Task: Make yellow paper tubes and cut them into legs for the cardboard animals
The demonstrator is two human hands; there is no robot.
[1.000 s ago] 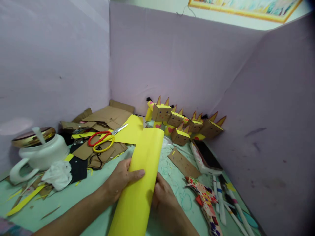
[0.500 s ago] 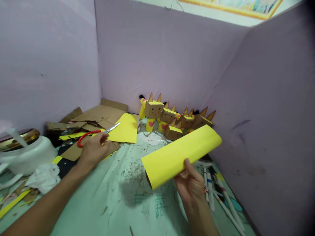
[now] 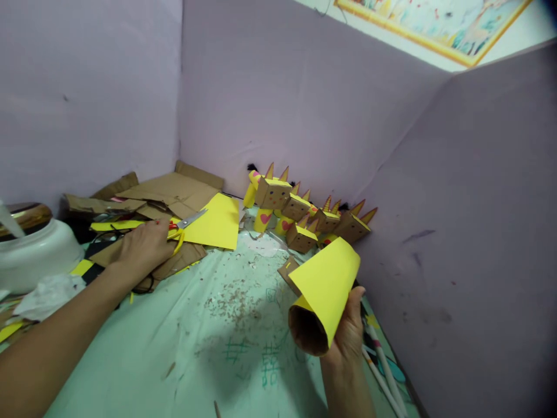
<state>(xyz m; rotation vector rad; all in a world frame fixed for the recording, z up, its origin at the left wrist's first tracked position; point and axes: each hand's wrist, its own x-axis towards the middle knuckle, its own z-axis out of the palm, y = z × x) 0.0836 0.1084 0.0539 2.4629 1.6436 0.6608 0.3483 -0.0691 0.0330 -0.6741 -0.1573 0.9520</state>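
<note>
At the left of the frame we locate the pot (image 3: 39, 255), with the tissue (image 3: 50, 296) in front of it; to their right, the left hand (image 3: 150, 244) is on the handles of the scissors (image 3: 191, 219), whose blades lie over the flat sheet (image 3: 217, 229), with the cardboard pile (image 3: 169, 188) behind. At centre we find the figures (image 3: 274, 194) before the back panel (image 3: 278, 98); nearer, right of centre, the right hand (image 3: 348, 331) supports the tube (image 3: 304, 325) inside the wrapped sheet (image 3: 328, 278), left of the pens (image 3: 387, 371).

One yellow-wrapped tube (image 3: 327, 288), perhaps five figures (image 3: 301, 240)
</note>
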